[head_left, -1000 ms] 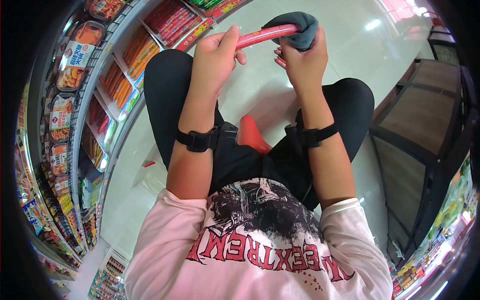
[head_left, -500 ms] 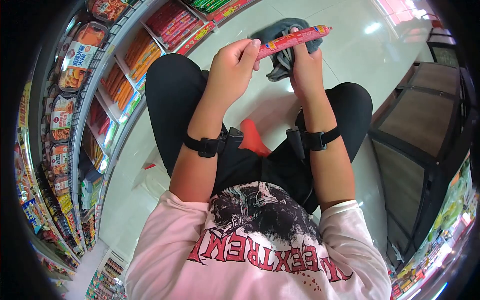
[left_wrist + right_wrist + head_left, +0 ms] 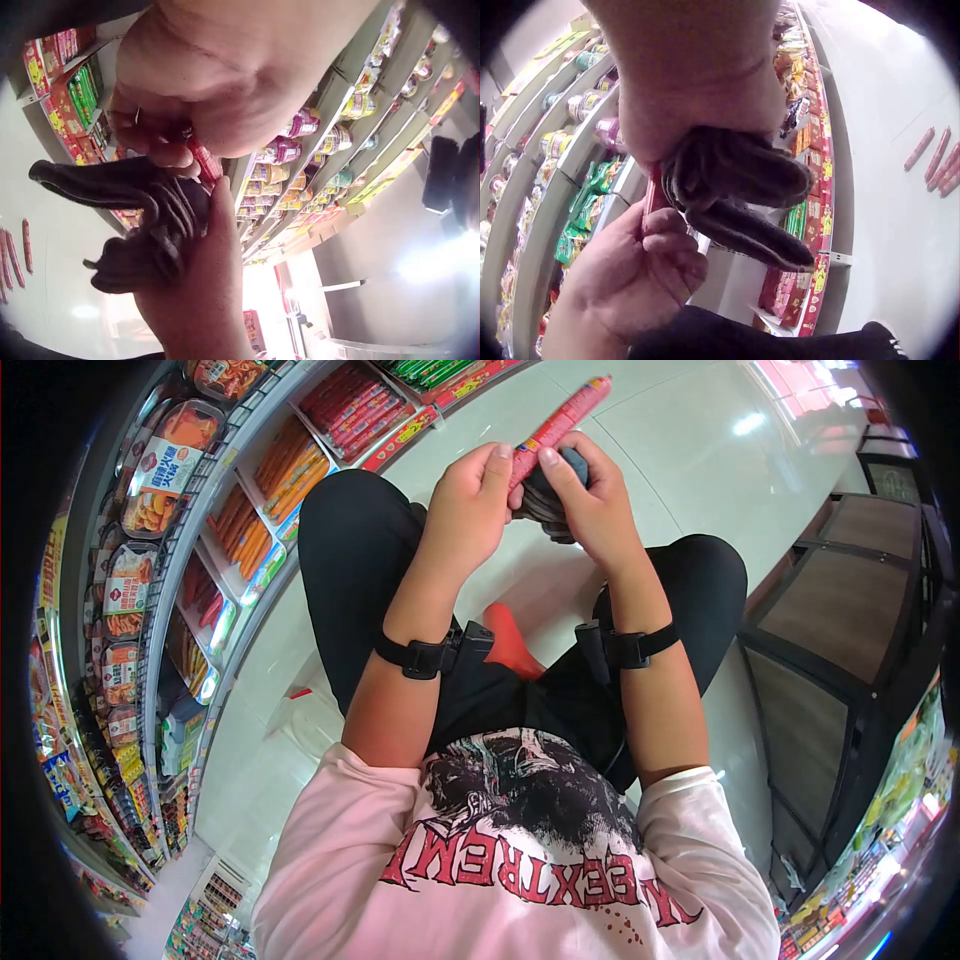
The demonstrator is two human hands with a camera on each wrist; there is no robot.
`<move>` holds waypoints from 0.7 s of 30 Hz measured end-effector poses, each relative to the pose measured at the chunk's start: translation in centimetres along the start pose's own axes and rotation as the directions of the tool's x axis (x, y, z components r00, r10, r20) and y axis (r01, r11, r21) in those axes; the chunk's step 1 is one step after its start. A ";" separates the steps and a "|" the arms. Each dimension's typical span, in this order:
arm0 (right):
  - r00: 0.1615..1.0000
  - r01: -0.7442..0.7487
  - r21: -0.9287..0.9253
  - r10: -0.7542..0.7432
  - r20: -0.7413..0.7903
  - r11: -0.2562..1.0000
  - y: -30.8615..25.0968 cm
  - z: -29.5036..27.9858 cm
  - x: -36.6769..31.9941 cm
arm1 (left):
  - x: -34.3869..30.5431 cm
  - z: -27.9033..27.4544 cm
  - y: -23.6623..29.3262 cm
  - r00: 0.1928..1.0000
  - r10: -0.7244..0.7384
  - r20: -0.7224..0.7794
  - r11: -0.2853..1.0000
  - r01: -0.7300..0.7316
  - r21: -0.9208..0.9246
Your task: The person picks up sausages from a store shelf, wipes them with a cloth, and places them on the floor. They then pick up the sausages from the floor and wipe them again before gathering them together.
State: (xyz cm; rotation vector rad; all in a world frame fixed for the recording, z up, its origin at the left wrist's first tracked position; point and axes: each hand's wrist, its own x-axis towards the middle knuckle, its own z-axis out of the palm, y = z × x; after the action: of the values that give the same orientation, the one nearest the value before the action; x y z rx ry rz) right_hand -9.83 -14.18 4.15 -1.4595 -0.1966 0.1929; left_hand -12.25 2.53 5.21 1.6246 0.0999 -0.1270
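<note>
My left hand point(image 3: 470, 505) pinches the lower end of a red-wrapped sausage point(image 3: 570, 418), which points up and away to the right. A dark grey cloth point(image 3: 543, 500) is bunched in my right hand point(image 3: 598, 505), whose thumb lies close to the sausage. Both hands are close together above the floor, in front of the knees. In the left wrist view, loose folds of the cloth point(image 3: 150, 217) hang out beside the fingers, and only a short piece of the sausage point(image 3: 204, 159) shows. The right wrist view has the cloth point(image 3: 735, 172) hiding most of the right fingers.
Several red sausages point(image 3: 934, 157) lie on the pale floor. On the left stands a shelf with bins of sausages point(image 3: 290, 470) and packaged food point(image 3: 165, 465). A dark-framed rack point(image 3: 820, 610) stands on the right. Cup-packed goods point(image 3: 279, 150) fill other shelves.
The sausage has swung from nearly level to pointing steeply up and right. The cloth has come off its far end and moved down to the left, and the hands are now closer together.
</note>
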 end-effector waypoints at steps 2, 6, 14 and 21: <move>1.000 -0.012 -0.003 0.012 0.006 1.000 0.4 -0.3 0.3 | -0.1 -0.2 0.0 1.000 0.019 0.023 0.986 -0.022 0.166; 0.999 -0.046 -0.008 0.046 0.015 0.999 0.4 -0.8 0.1 | -0.7 0.0 0.9 0.997 0.082 0.010 0.958 -0.081 0.274; 0.992 -0.126 0.077 0.126 0.006 0.989 -0.2 -0.9 -0.5 | -1.1 0.2 1.5 0.997 0.065 0.041 0.943 -0.075 0.324; 0.989 -0.145 0.108 0.145 0.013 0.984 -0.4 -1.2 -0.5 | -0.9 0.1 1.5 0.997 0.071 0.024 0.927 -0.075 0.367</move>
State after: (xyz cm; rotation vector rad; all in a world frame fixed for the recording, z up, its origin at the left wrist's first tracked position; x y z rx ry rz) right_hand -9.99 -15.47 4.45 -1.3657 -0.0828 0.3213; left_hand -12.94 2.32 6.84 2.0007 0.0061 -0.1001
